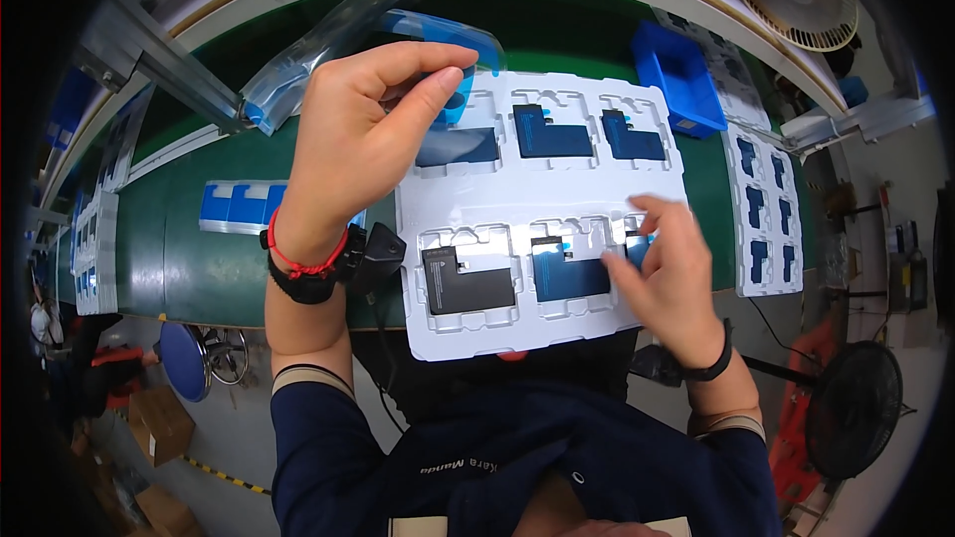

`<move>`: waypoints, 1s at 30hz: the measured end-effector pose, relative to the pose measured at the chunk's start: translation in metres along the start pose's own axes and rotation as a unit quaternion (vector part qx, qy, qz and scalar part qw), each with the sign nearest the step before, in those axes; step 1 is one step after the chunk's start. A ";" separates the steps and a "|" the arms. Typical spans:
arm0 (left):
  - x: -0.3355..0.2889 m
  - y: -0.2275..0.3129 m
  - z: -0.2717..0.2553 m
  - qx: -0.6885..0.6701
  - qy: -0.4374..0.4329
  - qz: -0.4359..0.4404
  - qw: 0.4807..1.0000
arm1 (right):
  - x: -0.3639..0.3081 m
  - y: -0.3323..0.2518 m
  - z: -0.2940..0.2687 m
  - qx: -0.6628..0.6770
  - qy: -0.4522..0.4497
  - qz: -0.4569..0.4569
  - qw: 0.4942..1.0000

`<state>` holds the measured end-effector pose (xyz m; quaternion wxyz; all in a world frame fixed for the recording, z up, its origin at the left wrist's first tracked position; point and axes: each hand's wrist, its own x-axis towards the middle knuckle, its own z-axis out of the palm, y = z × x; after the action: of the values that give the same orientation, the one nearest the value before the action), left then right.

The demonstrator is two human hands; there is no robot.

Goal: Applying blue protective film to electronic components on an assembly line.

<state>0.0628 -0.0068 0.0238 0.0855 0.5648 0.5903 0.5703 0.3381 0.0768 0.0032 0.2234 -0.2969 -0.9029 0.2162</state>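
A white plastic tray (542, 199) with moulded pockets lies in front of me, holding several flat L-shaped battery packs. Most look dark blue; the battery pack at the near left (468, 283) is dark grey. My left hand (363, 129) is raised over the tray's far left corner, thumb and forefinger pinched on a thin blue film (458, 104). A hazy clear part hangs below it, over the far-left battery pack (482, 147). My right hand (671, 264), slightly blurred, hovers at the near-right pocket with thumb and fingers apart, partly hiding the battery pack there (635, 244).
Clear plastic wrap (328, 50) lies behind my left hand. Blue-and-white strips (239, 204) rest on the green table (179, 264). A blue bin (681, 80) and another loaded tray (766, 209) stand at the right. A black fan (856, 408) is at the lower right.
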 end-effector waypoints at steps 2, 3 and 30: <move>0.001 0.000 0.002 -0.036 -0.011 -0.009 0.999 | 0.015 0.002 -0.012 0.010 0.056 0.011 0.998; 0.002 0.000 0.002 -0.069 -0.023 -0.019 0.997 | 0.024 -0.002 -0.018 0.055 0.075 0.013 0.996; -0.002 0.007 0.011 0.008 -0.061 -0.023 0.998 | 0.098 -0.008 0.016 0.482 0.213 -0.150 0.837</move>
<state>0.0757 -0.0034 0.0244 0.1300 0.5857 0.6010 0.5281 0.2548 0.1289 0.0213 0.5548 -0.0519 -0.6482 0.5190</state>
